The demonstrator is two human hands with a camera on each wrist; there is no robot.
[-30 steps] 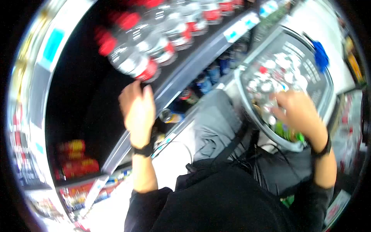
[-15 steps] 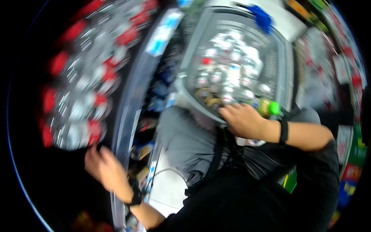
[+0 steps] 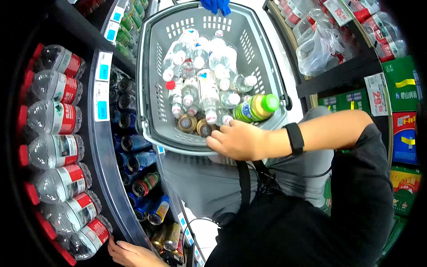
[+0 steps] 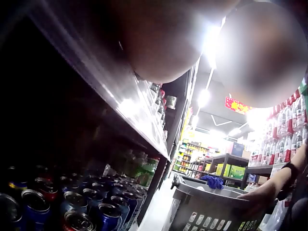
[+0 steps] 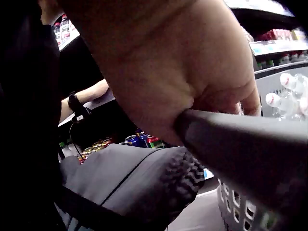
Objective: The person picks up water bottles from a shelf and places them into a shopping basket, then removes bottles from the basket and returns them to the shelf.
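Observation:
My right hand (image 3: 242,141) grips the near rim of a grey shopping basket (image 3: 178,144), its fingers curled over the edge; the right wrist view shows the palm against this rim (image 5: 240,127). Inside the basket lie many clear plastic bottles (image 3: 208,91), one green-capped bottle (image 3: 258,108) and two brownish round-ended items (image 3: 187,123). At the left shelf, my left hand (image 3: 133,254) is partly cut off by the frame's bottom. Its fingertips are right at the base of the nearest water bottle (image 3: 91,238), fingers loosely extended, nothing in their grasp.
A row of red-labelled water bottles (image 3: 69,149) lies on the left shelf. Beneath its clear front edge (image 3: 111,178) stand drink cans (image 3: 138,142). A blue cloth (image 3: 215,5) hangs over the basket's far rim. On the right are wrapped bottle packs (image 3: 316,38) and green cartons (image 3: 402,82).
The view has swung round and sharpened. My right hand has gone from over the bottles in the basket to its near rim. My left hand stays by the shelf bottles, now lower in view.

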